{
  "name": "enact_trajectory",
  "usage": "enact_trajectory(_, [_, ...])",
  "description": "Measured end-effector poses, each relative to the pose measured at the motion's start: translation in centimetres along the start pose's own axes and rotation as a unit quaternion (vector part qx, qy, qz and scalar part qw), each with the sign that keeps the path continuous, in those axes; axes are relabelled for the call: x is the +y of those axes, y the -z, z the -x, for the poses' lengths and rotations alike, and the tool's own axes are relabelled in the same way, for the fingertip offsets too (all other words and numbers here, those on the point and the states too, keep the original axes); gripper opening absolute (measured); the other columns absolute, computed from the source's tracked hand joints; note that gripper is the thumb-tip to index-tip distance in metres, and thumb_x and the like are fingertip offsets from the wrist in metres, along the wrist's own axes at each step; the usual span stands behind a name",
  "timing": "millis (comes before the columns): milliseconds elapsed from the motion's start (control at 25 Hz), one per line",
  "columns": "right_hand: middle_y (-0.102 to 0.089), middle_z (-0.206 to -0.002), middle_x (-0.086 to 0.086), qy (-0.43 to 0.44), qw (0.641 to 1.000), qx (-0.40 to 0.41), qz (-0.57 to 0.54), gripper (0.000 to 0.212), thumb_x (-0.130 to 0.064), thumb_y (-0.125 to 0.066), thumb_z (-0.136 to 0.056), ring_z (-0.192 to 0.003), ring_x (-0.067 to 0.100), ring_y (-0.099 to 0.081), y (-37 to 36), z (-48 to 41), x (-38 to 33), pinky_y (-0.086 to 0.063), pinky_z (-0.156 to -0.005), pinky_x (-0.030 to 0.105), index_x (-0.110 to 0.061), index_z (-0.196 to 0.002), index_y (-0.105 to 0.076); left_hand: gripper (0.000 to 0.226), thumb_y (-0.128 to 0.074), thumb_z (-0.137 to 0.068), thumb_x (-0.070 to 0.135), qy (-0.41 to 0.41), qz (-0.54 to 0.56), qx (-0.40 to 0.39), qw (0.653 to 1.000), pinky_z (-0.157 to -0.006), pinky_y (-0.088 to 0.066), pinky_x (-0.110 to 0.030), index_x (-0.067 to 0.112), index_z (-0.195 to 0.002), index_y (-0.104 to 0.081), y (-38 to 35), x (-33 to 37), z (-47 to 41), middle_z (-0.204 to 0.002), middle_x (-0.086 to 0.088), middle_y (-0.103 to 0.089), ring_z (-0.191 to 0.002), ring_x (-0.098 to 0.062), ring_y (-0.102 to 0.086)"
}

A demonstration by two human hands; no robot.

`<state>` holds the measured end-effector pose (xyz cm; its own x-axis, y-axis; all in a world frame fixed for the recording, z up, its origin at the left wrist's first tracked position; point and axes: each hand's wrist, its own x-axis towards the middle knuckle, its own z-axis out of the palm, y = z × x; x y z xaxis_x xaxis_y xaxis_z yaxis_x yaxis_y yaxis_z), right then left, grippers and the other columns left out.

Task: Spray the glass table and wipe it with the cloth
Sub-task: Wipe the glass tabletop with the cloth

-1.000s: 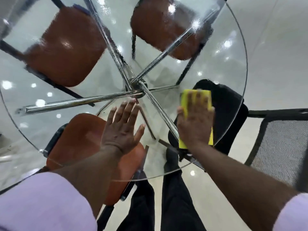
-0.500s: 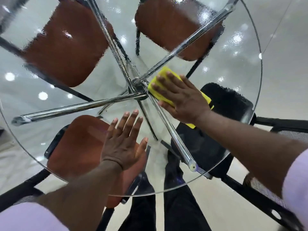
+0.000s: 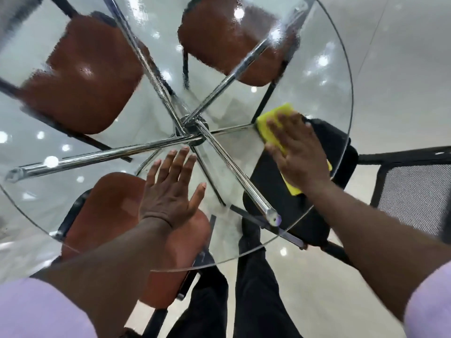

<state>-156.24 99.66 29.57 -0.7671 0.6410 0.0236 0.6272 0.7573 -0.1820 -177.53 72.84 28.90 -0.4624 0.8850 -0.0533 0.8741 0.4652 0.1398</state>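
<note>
The round glass table (image 3: 327, 76) fills the view, resting on crossed chrome bars (image 3: 102, 154) that meet at a hub in the middle. A yellow cloth (image 3: 271, 123) lies flat on the glass at the right side. My right hand (image 3: 297, 152) presses down on it with straight fingers, covering most of the cloth. My left hand (image 3: 170, 191) rests flat on the glass near the front edge, fingers spread, holding nothing. Wet streaks blur the far part of the glass. No spray bottle is in sight.
Under the glass stand three brown chairs: far left (image 3: 80, 74), far middle (image 3: 227, 37) and near left (image 3: 109, 215). A black chair (image 3: 332, 142) sits under the right side, and a black mesh chair (image 3: 415, 196) stands beyond the table's right edge. My legs (image 3: 253, 289) are below the near edge.
My right hand has slid the cloth from beside the hub out to the right, after first sweeping it in from the right edge. My left hand stays flat on the glass.
</note>
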Motion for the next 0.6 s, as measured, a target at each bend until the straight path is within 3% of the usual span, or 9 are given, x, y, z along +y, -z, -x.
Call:
enact_trajectory(80, [-0.018, -0.18, 0.001, -0.268, 0.961, 0.058, -0.039, 0.065, -0.055, -0.03, -0.109, -0.167, 0.027, -0.015, -0.9, 3.2, -4.0, -0.016, -0.133, 0.057, -0.033, -0.17, -0.024, 0.074, -0.037, -0.097, 0.061, 0.004, 0.006, -0.007, 1.0, -0.127, -0.013, -0.048, 0.024, -0.162, -0.03, 0.3, 0.3, 0.1, -0.173, 0.003, -0.021, -0.158, -0.025, -0.024])
enact_trajectory(120, [-0.019, -0.18, 0.003, -0.274, 0.959, 0.067, -0.025, 0.065, -0.053, -0.03, -0.11, -0.167, 0.029, -0.017, -1.3, 5.3, -6.5, -0.018, -0.132, 0.06, -0.029, -0.171, -0.025, 0.075, -0.035, -0.097, 0.062, 0.007, 0.008, -0.016, 1.0, -0.128, -0.014, -0.049, 0.025, -0.162, -0.029, 0.5, 0.3, 0.1, -0.173, 0.004, -0.021, -0.158, -0.025, -0.023])
enact_trajectory(200, [-0.024, -0.179, 0.004, -0.053, 0.998, 0.03, 0.004, 0.063, -0.05, -0.035, -0.111, -0.166, 0.031, -0.02, -1.7, 9.6, -8.3, -0.023, -0.13, 0.062, -0.028, -0.17, -0.03, 0.076, -0.031, -0.097, 0.064, 0.012, 0.03, -0.03, 0.999, -0.128, -0.016, -0.051, 0.025, -0.162, -0.027, 1.0, 0.5, 0.3, -0.173, 0.004, -0.02, -0.159, -0.025, -0.021])
enact_trajectory(280, [-0.022, -0.178, -0.004, 0.189, 0.982, -0.024, 0.02, 0.062, -0.051, -0.038, -0.11, -0.166, 0.024, -0.018, -0.5, 8.9, -3.9, -0.021, -0.132, 0.058, -0.04, -0.17, -0.023, 0.079, -0.033, -0.098, 0.066, -0.004, 0.044, -0.023, 0.999, -0.128, -0.017, -0.053, 0.021, -0.163, -0.025, 1.3, 0.8, 0.4, -0.173, 0.001, -0.018, -0.159, -0.027, -0.019])
enact_trajectory(320, [-0.017, -0.178, -0.007, 0.215, 0.976, -0.024, 0.03, 0.065, -0.051, -0.038, -0.11, -0.166, 0.021, -0.017, -0.2, 7.4, -1.2, -0.019, -0.132, 0.057, -0.045, -0.169, -0.012, 0.081, -0.038, -0.098, 0.065, -0.027, 0.039, -0.013, 0.999, -0.128, -0.017, -0.053, 0.019, -0.163, -0.025, 1.5, 1.1, 0.2, -0.173, -0.001, -0.018, -0.159, -0.028, -0.02])
enact_trajectory(400, [-0.005, -0.179, -0.01, 0.019, 1.0, 0.008, 0.019, 0.067, -0.053, -0.032, -0.11, -0.167, 0.019, -0.011, 0.7, 4.5, 1.9, -0.016, -0.132, 0.058, -0.049, -0.167, 0.004, 0.081, -0.046, -0.098, 0.063, -0.093, 0.024, 0.021, 0.995, -0.127, -0.018, -0.052, 0.016, -0.162, -0.029, 2.4, 2.7, -1.3, -0.172, -0.005, -0.021, -0.156, -0.03, -0.025])
enact_trajectory(480, [-0.002, -0.182, -0.008, -0.258, 0.965, 0.037, -0.025, 0.065, -0.055, -0.027, -0.111, -0.169, 0.02, -0.004, 0.3, 3.8, 1.6, -0.013, -0.133, 0.06, -0.043, -0.171, -0.003, 0.077, -0.049, -0.1, 0.061, -0.145, 0.02, 0.035, 0.989, -0.127, -0.02, -0.051, 0.014, -0.159, -0.035, 2.4, 5.7, -5.1, -0.171, -0.008, -0.025, -0.155, -0.031, -0.029])
enact_trajectory(520, [-0.003, -0.182, -0.006, -0.288, 0.957, 0.039, -0.016, 0.066, -0.054, -0.028, -0.111, -0.169, 0.022, -0.004, 0.1, 4.4, 0.8, -0.012, -0.134, 0.06, -0.039, -0.172, -0.009, 0.075, -0.048, -0.101, 0.061, -0.16, 0.017, 0.033, 0.986, -0.127, -0.021, -0.052, 0.013, -0.158, -0.037, 2.2, 7.2, -7.3, -0.17, -0.009, -0.027, -0.154, -0.032, -0.03])
enact_trajectory(600, [-0.008, -0.182, -0.003, -0.126, 0.991, 0.031, 0.017, 0.065, -0.052, -0.033, -0.112, -0.168, 0.025, -0.009, 0.2, 6.4, 0.9, -0.013, -0.134, 0.059, -0.033, -0.172, -0.018, 0.074, -0.044, -0.102, 0.062, -0.155, 0.003, 0.022, 0.988, -0.126, -0.02, -0.055, 0.012, -0.156, -0.04, 1.3, 9.2, -10.5, -0.169, -0.01, -0.03, -0.153, -0.033, -0.033])
